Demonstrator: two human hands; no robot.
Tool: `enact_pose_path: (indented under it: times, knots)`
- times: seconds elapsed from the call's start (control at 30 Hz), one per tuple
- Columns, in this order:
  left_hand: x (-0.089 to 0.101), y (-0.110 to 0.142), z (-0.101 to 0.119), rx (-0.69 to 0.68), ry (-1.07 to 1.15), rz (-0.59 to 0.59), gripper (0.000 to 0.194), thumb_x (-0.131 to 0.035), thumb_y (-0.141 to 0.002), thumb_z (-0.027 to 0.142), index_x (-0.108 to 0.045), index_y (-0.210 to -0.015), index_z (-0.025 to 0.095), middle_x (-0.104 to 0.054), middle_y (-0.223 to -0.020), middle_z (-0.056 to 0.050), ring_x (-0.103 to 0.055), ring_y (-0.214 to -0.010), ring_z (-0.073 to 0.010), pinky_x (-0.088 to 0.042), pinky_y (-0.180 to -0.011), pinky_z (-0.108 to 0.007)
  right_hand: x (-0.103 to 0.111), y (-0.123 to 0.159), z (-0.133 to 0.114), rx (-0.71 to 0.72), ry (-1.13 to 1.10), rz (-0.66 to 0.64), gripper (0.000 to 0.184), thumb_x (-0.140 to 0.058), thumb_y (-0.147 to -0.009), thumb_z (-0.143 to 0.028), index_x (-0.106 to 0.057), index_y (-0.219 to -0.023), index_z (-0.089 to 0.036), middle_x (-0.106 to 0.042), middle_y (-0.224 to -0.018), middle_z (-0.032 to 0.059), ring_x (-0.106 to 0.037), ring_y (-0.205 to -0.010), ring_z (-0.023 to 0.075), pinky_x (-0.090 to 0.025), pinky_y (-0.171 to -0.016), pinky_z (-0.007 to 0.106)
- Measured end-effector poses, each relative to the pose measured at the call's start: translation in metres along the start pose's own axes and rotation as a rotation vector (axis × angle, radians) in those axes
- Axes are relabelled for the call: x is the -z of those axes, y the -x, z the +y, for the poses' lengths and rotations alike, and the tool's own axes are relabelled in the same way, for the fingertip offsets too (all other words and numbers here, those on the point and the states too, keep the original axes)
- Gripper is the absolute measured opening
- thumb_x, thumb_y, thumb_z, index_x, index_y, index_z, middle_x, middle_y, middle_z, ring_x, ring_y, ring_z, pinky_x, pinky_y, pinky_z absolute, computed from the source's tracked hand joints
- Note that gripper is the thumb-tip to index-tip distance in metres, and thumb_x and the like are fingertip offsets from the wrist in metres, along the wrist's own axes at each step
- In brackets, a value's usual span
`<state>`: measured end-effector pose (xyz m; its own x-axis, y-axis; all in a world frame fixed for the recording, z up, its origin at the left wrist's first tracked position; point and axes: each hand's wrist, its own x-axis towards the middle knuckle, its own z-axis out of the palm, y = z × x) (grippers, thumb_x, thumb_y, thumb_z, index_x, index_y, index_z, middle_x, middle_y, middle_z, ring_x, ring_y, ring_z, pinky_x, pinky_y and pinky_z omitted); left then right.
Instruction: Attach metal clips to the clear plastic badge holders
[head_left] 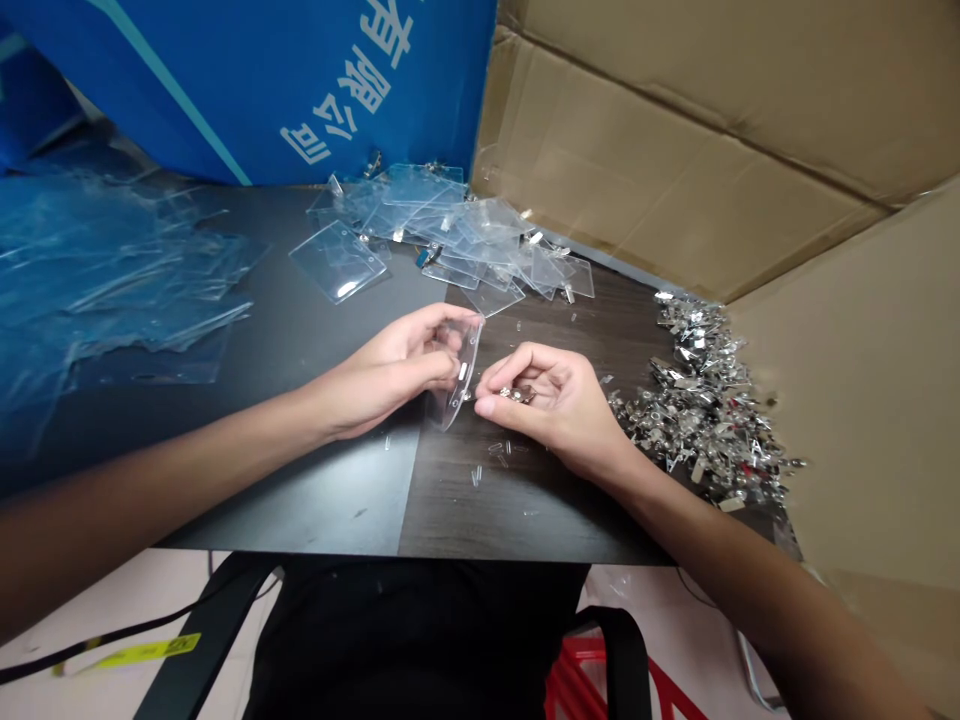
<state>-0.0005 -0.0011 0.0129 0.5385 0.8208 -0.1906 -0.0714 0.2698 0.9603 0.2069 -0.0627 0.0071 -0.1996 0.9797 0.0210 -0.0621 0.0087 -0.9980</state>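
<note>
My left hand (390, 370) is closed on a clear plastic badge holder (459, 375), held upright on edge above the dark table (300, 340). My right hand (551, 400) sits just right of it, fingers pinched on a small metal clip (516, 393) whose tip meets the holder's slotted top edge. Both hands hover over the middle of the table, close together.
A heap of metal clips (705, 410) lies at the right by a cardboard wall (862, 400). Several clear badge holders (457, 235) are piled at the back, one apart (339, 260). Plastic bags (105, 280) cover the left. Tiny plastic bits (495, 455) litter the tabletop.
</note>
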Motion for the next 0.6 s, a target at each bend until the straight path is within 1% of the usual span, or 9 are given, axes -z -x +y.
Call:
enact_pose_path:
  times: [0.1,0.2,0.27,0.43,0.6]
  knots:
    - [0.000,-0.001,0.000,0.003,0.035,-0.005,0.051,-0.077,-0.075,0.013,-0.069,-0.125,0.019,-0.058,-0.100,-0.002,-0.060,-0.082,-0.0139,-0.053,-0.072,-0.028,0.000,0.000,0.000,0.021,-0.005,0.055,0.034,-0.104,-0.076,-0.046,-0.079,-0.084,-0.024,-0.085,-0.090,0.0042,-0.078,-0.085,0.0202,-0.064,-0.084,0.037]
    - [0.001,-0.001,0.001,0.006,0.074,-0.037,0.048,-0.076,-0.077,0.016,-0.069,-0.124,0.020,-0.058,-0.100,-0.002,-0.061,-0.083,-0.0158,-0.052,-0.072,-0.031,0.001,-0.001,0.004,0.029,-0.014,0.109,0.036,-0.103,-0.076,-0.050,-0.084,-0.095,-0.025,-0.085,-0.091,0.0035,-0.079,-0.087,0.0208,-0.065,-0.088,0.039]
    - [0.001,-0.001,0.001,0.006,0.090,-0.056,0.047,-0.076,-0.078,0.017,-0.069,-0.123,0.020,-0.057,-0.100,-0.002,-0.060,-0.082,-0.0160,-0.051,-0.071,-0.031,0.002,-0.002,0.007,0.028,-0.039,0.121,0.037,-0.102,-0.077,-0.052,-0.085,-0.098,-0.026,-0.085,-0.092,0.0032,-0.079,-0.089,0.0214,-0.065,-0.090,0.040]
    - [-0.001,-0.001,0.000,0.011,0.109,-0.063,0.051,-0.079,-0.076,0.016,-0.068,-0.125,0.019,-0.058,-0.100,-0.002,-0.060,-0.083,-0.0161,-0.050,-0.074,-0.032,0.004,-0.003,0.013,0.014,-0.113,0.128,0.036,-0.102,-0.077,-0.052,-0.083,-0.094,-0.027,-0.085,-0.095,0.0026,-0.079,-0.091,0.0211,-0.065,-0.087,0.038]
    - [-0.001,0.000,0.001,0.017,0.135,-0.058,0.052,-0.081,-0.076,0.016,-0.067,-0.126,0.018,-0.058,-0.101,-0.002,-0.061,-0.084,-0.0151,-0.050,-0.075,-0.030,0.005,-0.003,0.012,0.016,-0.185,0.077,0.032,-0.104,-0.077,-0.045,-0.083,-0.093,-0.027,-0.084,-0.092,0.0007,-0.079,-0.088,0.0182,-0.064,-0.086,0.035]
